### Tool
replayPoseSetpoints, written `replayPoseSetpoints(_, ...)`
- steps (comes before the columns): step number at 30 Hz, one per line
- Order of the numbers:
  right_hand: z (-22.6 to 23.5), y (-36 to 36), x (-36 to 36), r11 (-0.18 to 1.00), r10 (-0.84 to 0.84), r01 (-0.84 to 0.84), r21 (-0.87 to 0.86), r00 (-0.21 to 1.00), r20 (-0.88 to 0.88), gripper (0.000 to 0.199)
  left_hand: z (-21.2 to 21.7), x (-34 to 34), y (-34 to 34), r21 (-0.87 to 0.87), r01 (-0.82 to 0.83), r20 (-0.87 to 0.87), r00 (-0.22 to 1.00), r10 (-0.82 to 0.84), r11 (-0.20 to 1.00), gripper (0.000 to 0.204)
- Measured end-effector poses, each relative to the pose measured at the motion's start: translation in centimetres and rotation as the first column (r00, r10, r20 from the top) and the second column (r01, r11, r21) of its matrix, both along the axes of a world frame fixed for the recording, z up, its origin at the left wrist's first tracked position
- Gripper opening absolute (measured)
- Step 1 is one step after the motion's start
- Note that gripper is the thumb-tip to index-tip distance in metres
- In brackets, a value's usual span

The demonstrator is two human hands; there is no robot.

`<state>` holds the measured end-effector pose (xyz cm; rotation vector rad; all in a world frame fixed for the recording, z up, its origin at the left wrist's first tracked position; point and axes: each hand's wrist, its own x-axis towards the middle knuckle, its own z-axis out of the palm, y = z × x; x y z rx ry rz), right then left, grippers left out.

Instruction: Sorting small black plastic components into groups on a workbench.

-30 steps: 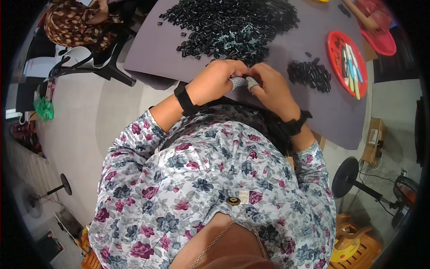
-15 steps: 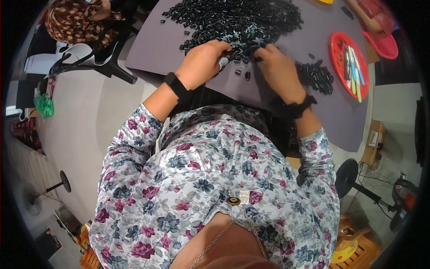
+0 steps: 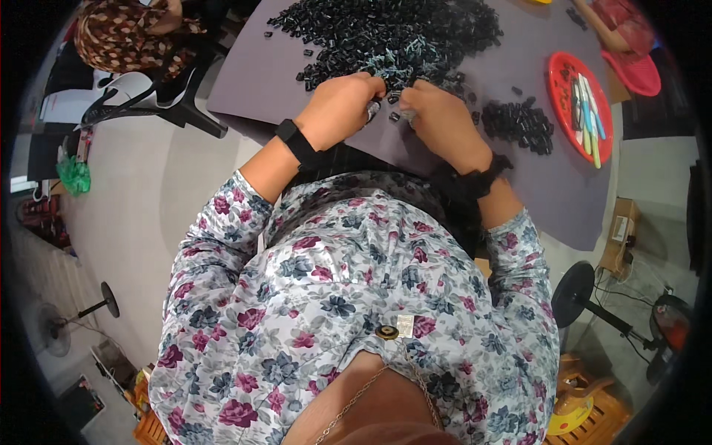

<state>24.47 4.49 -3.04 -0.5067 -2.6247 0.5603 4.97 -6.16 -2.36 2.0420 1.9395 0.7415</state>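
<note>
Two hands at the near edge of the large heap of small black parts (image 3: pixel 386 33) on the purple-grey table (image 3: pixel 519 185): left hand (image 3: pixel 337 107) clenched on a small grey piece (image 3: pixel 373 110), right hand (image 3: pixel 437 122) pinching another beside it, heap directly ahead, equally near both.

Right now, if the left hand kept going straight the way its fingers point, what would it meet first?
Probably the big heap of small black parts on the grey table: the left hand points up at its near edge, by the right hand. Depth is unclear.
</note>
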Motion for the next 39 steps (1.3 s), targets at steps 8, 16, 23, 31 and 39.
replayPoseSetpoints(8, 0.4, 0.1, 1.1, 0.997, -0.076, 0.079, -0.019, 0.991, 0.113, 0.014, -0.7, -0.6, -0.4, -0.019, -0.016, 0.051, 0.999, 0.017, 1.0, 0.038)
replayPoseSetpoints(16, 1.1, 0.1, 2.2, 0.948, -0.106, 0.072, -0.309, 0.99, -0.095, 0.018, -0.1, -0.6, -0.8, -0.007, -0.011, 0.02, 1.0, 0.011, 1.0, 0.036)
replayPoseSetpoints(23, -0.4, 0.1, 2.8, 0.926, -0.162, 0.093, -0.366, 0.973, -0.162, 0.026, -0.4, -1.7, -0.4, 0.104, -0.052, 0.029, 0.998, 0.049, 0.993, 0.03)
replayPoseSetpoints(31, 0.1, 0.0, 2.9, 0.887, -0.184, 0.088, -0.454, 0.968, -0.171, 0.028, 0.2, -0.7, 0.4, 0.006, -0.002, -0.044, 0.999, 0.002, 1.0, 0.031)
replayPoseSetpoints(39, 0.0, 0.2, 3.2, 0.77, -0.162, 0.047, -0.636, 0.979, -0.123, 0.023, -0.6, -1.6, 0.1, 0.061, -0.034, -0.079, 0.996, 0.039, 0.998, 0.028)
